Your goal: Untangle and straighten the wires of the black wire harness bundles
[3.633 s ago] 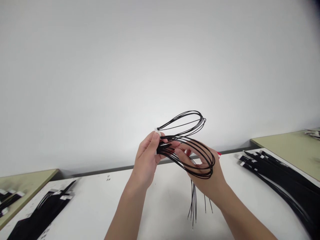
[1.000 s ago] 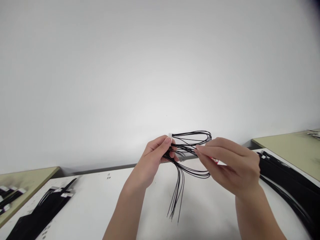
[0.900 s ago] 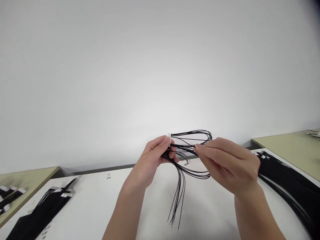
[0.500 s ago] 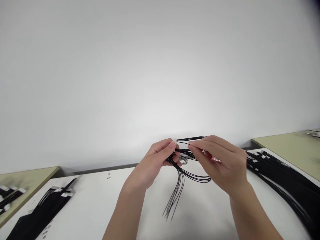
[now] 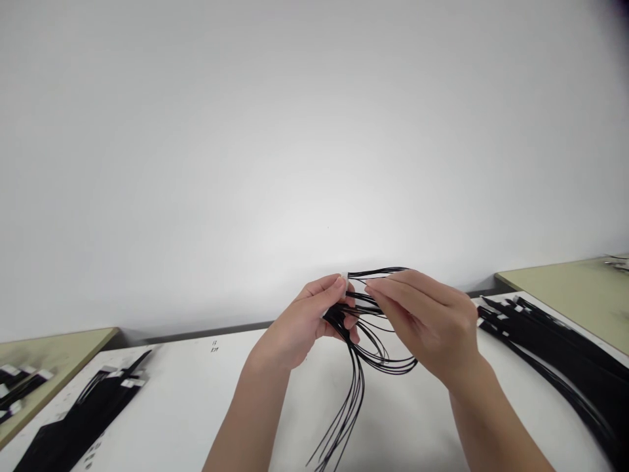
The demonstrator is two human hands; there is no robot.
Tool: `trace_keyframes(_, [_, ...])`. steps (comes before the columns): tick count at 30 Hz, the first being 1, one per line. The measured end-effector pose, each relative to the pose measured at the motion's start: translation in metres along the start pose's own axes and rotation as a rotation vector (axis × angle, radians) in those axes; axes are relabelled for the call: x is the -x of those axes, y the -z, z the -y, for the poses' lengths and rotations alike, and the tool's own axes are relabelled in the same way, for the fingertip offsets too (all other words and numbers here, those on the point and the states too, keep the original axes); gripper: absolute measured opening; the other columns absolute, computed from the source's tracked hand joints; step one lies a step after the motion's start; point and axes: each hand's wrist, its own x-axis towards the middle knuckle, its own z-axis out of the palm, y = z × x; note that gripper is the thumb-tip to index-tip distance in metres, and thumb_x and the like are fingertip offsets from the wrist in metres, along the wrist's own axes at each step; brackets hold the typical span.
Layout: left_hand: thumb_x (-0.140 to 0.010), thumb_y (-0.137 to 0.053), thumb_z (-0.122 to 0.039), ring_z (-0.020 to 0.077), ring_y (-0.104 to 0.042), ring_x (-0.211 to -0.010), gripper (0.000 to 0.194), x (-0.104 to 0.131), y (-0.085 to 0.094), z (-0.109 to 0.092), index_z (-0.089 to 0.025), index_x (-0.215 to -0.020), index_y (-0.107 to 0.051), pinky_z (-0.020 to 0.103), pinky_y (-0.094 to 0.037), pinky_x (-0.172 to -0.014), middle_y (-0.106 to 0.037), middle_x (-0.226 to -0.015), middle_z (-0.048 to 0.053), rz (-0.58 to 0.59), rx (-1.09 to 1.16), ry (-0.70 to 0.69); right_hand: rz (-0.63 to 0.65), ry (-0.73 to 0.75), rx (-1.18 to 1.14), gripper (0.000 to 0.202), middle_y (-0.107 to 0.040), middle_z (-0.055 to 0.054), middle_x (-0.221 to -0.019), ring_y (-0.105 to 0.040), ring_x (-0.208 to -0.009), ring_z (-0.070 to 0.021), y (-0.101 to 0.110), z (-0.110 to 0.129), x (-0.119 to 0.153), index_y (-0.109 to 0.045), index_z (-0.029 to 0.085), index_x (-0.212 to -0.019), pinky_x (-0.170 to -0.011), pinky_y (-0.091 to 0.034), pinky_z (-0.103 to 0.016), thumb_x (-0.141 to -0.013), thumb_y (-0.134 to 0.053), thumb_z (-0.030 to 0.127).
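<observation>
Thumb and fingers of my left hand close on a small white connector and on a bundle of thin black wires below it. Black wires run from the connector's right side toward my right hand, whose thumb and forefinger pinch a thin black wire just right of the connector. Several wires loop beneath both hands, and their loose ends hang over the white table. The palm side of my right hand is mostly hidden.
Black wire bundles with white connectors lie at the left, and more black bundles at the right. Pale green-yellow tabletops flank the white table. A plain white wall rises behind.
My right hand has shifted slightly left, closer to the connector. The hanging wires have swung lower and left, and the red-and-white patch by my right palm has gone from view.
</observation>
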Motion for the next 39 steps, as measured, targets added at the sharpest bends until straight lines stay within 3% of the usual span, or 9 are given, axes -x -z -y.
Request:
trace_keyframes(6, [-0.087, -0.055, -0.05, 0.0126, -0.057, -0.062, 0.033, -0.002, 0.003, 0.003, -0.017, -0.084, -0.055, 0.031, -0.049, -0.064, -0.051, -0.076, 0.001, -0.012, 0.071, 0.037, -0.005, -0.046, -0.06, 0.017, -0.066, -0.001, -0.071, -0.055, -0.056, -0.0088, -0.002, -0.001, -0.003, -0.065, 0.018, -0.085, -0.048, -0.043, -0.021, -0.079, -0.064, 0.003])
trace_keyframes(9, [-0.086, -0.056, -0.05, 0.0145, -0.058, -0.058, 0.033, -0.002, 0.003, 0.002, -0.017, -0.084, -0.056, 0.032, -0.049, -0.062, -0.055, -0.075, 0.002, -0.05, 0.157, 0.057, -0.047, -0.222, -0.198, 0.015, -0.064, -0.001, -0.073, -0.054, -0.058, -0.0087, 0.0, 0.0, -0.005, -0.067, 0.018, -0.092, -0.05, -0.044, -0.021, -0.082, -0.064, 0.008])
trace_keyframes(15, [-0.086, -0.057, -0.047, 0.0145, -0.058, -0.057, 0.029, -0.003, 0.004, -0.004, -0.018, -0.083, -0.054, 0.031, -0.047, -0.064, -0.055, -0.073, 0.001, -0.14, 0.424, 0.102, -0.52, -0.655, -0.481, 0.011, -0.061, -0.003, -0.084, -0.06, -0.072, -0.0121, 0.002, -0.01, -0.005, -0.065, 0.02, -0.097, -0.068, -0.052, -0.027, -0.089, -0.058, 0.024])
trace_keyframes(17, [-0.087, -0.056, -0.045, 0.0141, -0.057, -0.058, 0.028, -0.002, 0.005, -0.006, -0.018, -0.081, -0.054, 0.03, -0.046, -0.063, -0.055, -0.074, 0.0, -0.126, 0.51, 0.086, -0.404, -0.759, -0.541, 0.009, -0.061, -0.001, -0.082, -0.06, -0.071, -0.0115, 0.002, -0.014, -0.006, -0.062, 0.021, -0.093, -0.064, -0.051, -0.024, -0.087, -0.063, 0.027])
trace_keyframes(20, [-0.089, -0.053, -0.042, 0.0137, -0.056, -0.059, 0.026, -0.001, 0.005, -0.005, -0.018, -0.079, -0.054, 0.029, -0.045, -0.064, -0.055, -0.075, 0.0, -0.076, 0.601, 0.058, -0.003, -0.903, -0.632, 0.014, -0.061, -0.001, -0.076, -0.059, -0.069, -0.011, 0.004, -0.013, -0.008, -0.062, 0.02, -0.092, -0.056, -0.046, -0.019, -0.085, -0.065, 0.032])
trace_keyframes(23, [-0.091, -0.052, -0.041, 0.0132, -0.056, -0.061, 0.026, 0.0, 0.004, -0.003, -0.018, -0.079, -0.054, 0.028, -0.045, -0.064, -0.057, -0.077, -0.001, -0.019, 0.678, 0.031, 0.22, -0.922, -0.695, 0.016, -0.063, -0.001, -0.077, -0.061, -0.072, -0.0112, 0.006, -0.004, -0.009, -0.063, 0.018, -0.087, -0.063, -0.049, -0.019, -0.084, -0.067, 0.034])
trace_keyframes(28, [-0.091, -0.05, -0.042, 0.0139, -0.057, -0.064, 0.027, 0.001, -0.001, 0.003, -0.018, -0.079, -0.056, 0.028, -0.044, -0.064, -0.058, -0.08, -0.001, 0.051, 0.76, -0.015, 0.214, -0.915, -0.781, 0.031, -0.067, -0.002, -0.095, -0.064, -0.084, -0.0138, 0.001, 0.009, -0.005, -0.055, 0.023, -0.109, -0.072, -0.052, -0.023, -0.083, -0.068, 0.035])
trace_keyframes(33, [-0.092, -0.048, -0.043, 0.0139, -0.057, -0.065, 0.029, 0.003, -0.004, 0.007, -0.018, -0.078, -0.057, 0.029, -0.045, -0.067, -0.06, -0.083, -0.001, 0.089, 0.782, -0.062, 0.379, -0.945, -0.822, 0.021, -0.069, -0.002, -0.08, -0.065, -0.075, -0.0141, 0.001, 0.02, -0.006, -0.057, 0.019, -0.088, -0.066, -0.05, -0.023, -0.088, -0.061, 0.04])
trace_keyframes(39, [-0.092, -0.047, -0.044, 0.0145, -0.059, -0.067, 0.032, 0.009, 0.0, 0.009, -0.018, -0.078, -0.058, 0.031, -0.045, -0.072, -0.062, -0.087, 0.001, 0.152, 0.729, -0.051, 0.415, -0.793, -0.717, 0.016, -0.069, 0.001, -0.078, -0.062, -0.07, -0.0115, 0.009, 0.026, -0.008, -0.066, 0.021, -0.085, -0.061, -0.046, -0.02, -0.089, -0.059, 0.035])
